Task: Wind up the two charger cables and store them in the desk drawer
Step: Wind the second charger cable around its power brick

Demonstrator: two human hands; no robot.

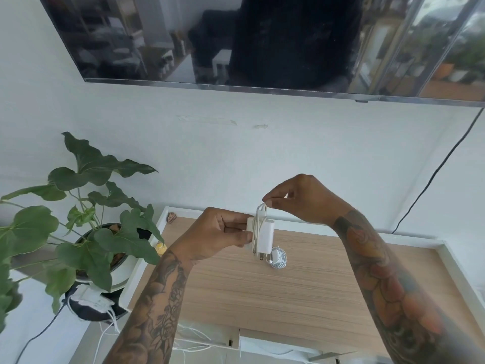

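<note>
My left hand (223, 233) grips a white charger brick (265, 236) held upright above the wooden desk (301, 285), plug prongs pointing down. Its thin white cable (258, 222) runs in loops around the brick. My right hand (296, 199) pinches the top loop of that cable just above the brick. A second white cable (278, 258) lies coiled in a small bundle on the desk, right below the brick. The desk drawer (210, 337) shows at the bottom edge, partly open, with loose white wires near it.
A potted plant (91, 232) with broad green leaves stands left of the desk, with a power strip (90, 298) and cords at its base. A dark wall-mounted TV (262, 40) hangs above. A black cord (433, 177) runs down the wall at right.
</note>
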